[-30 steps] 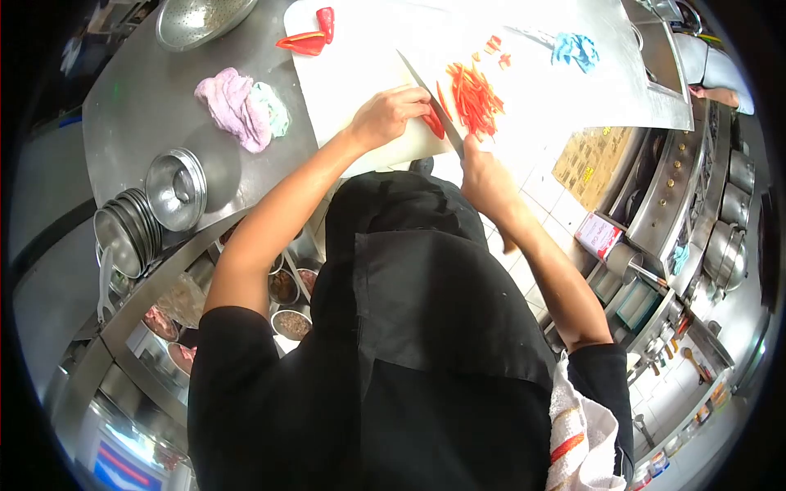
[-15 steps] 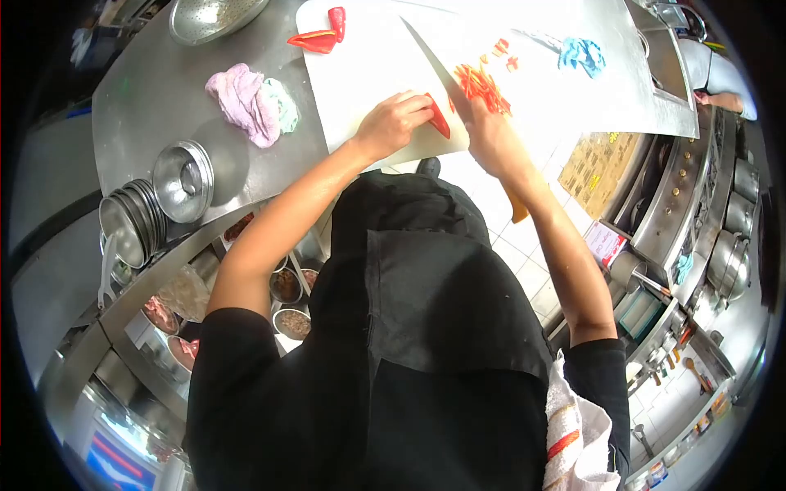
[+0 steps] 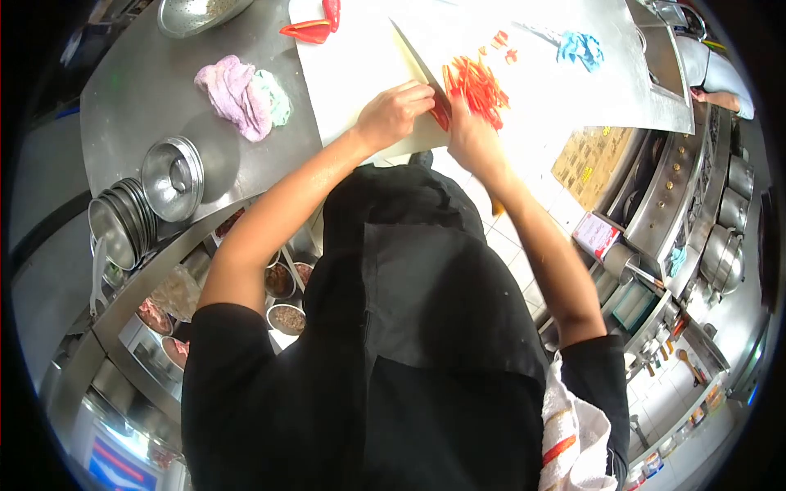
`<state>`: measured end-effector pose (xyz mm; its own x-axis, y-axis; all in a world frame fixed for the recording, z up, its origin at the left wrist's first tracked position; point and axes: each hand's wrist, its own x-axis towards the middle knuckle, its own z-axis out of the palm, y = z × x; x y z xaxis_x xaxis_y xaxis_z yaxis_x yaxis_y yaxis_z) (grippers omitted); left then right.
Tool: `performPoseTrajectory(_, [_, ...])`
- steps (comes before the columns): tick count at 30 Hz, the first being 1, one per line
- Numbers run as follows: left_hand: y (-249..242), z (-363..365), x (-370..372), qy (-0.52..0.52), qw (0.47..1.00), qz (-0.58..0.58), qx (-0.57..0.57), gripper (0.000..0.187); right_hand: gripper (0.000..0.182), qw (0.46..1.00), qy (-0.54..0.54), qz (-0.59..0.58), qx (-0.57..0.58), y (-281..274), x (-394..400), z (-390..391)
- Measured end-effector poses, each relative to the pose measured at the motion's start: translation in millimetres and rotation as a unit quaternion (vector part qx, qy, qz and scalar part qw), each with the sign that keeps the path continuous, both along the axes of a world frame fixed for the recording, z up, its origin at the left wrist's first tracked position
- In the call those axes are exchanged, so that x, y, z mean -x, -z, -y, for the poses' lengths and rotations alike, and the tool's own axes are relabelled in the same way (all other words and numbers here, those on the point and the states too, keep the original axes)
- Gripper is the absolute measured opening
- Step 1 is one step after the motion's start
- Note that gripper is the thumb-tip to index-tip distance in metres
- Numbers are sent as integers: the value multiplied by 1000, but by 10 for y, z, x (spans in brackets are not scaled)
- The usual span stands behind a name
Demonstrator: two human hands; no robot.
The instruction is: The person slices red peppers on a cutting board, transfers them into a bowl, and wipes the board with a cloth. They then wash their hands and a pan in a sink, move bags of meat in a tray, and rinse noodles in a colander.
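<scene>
A white cutting board (image 3: 344, 82) lies on the metal counter. My left hand (image 3: 395, 116) has its fingers curled on a piece of red pepper (image 3: 440, 113). My right hand (image 3: 476, 141) is wrapped round a knife, whose blade (image 3: 416, 57) points away from me and lies against the pepper piece. Just beyond my right hand is a pile of thin red pepper strips (image 3: 481, 92), with a few small scraps (image 3: 500, 39) past it. Larger pepper pieces (image 3: 307, 32) rest at the board's far left corner.
Pink and green cloths (image 3: 237, 94) lie left of the board, near stacked metal bowls (image 3: 173, 178). A colander (image 3: 196, 16) stands at the far left, a blue cloth (image 3: 580, 51) at the far right. Another person's arm (image 3: 720, 100) shows at the right edge.
The knife blade has moved left against the pepper piece, with my right hand closer to my left. The strips show more fully beside my right hand. The whole view has shifted slightly.
</scene>
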<state>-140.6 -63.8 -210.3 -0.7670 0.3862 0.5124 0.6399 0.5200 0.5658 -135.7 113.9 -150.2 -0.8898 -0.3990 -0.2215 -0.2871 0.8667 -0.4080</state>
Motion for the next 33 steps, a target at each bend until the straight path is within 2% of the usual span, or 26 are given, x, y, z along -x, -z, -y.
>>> performPoseTrajectory(2, [-67,-3,-26,15,999,30,-2,24,22,998,-2,50,-36,-99,178,81])
performPoseTrajectory(3, [-79,3,38,13,1000,20,-2,24,22,998,-2,65,-9,-158,153,37])
performPoseTrajectory(6, [-49,4,1,1,1000,29,10,24,25,994,-13,78,-72,-362,-258,-172])
performPoseTrajectory(9, [-23,-1,-34,-1,1000,8,6,24,28,993,20,97,-56,-153,-371,-166])
performPoseTrajectory(13, [-8,-7,-101,3,999,32,-4,23,26,997,28,56,-40,25,58,57])
performPoseTrajectory(15, [-51,-11,22,1,1000,30,-5,23,25,998,-14,62,-13,-41,254,42])
performPoseTrajectory(18, [-16,-17,-54,-12,1000,4,-11,14,25,995,-33,80,-42,-250,-88,-160])
performPoseTrajectory(20, [16,-16,-49,-17,1000,1,-13,15,23,993,8,110,-49,-225,-286,-175])
performPoseTrajectory(21, [26,-13,-43,-17,1000,1,-13,15,25,996,21,76,-44,-123,-327,-114])
performPoseTrajectory(25, [3,6,-71,-5,1000,29,-4,22,24,997,34,67,-3,-10,-29,75])
performPoseTrajectory(27, [-32,-5,6,-5,1000,28,3,23,24,999,1,51,10,-49,109,69])
performPoseTrajectory(30, [4,-23,-70,-29,999,21,-9,24,24,999,-18,11,-32,-124,-283,-161])
performPoseTrajectory(31, [-6,-23,-58,-31,999,23,-13,23,24,997,1,46,-55,-195,-379,-131])
performPoseTrajectory(33, [-31,-33,-90,-27,999,32,-16,22,26,998,22,52,-19,-104,-355,-13])
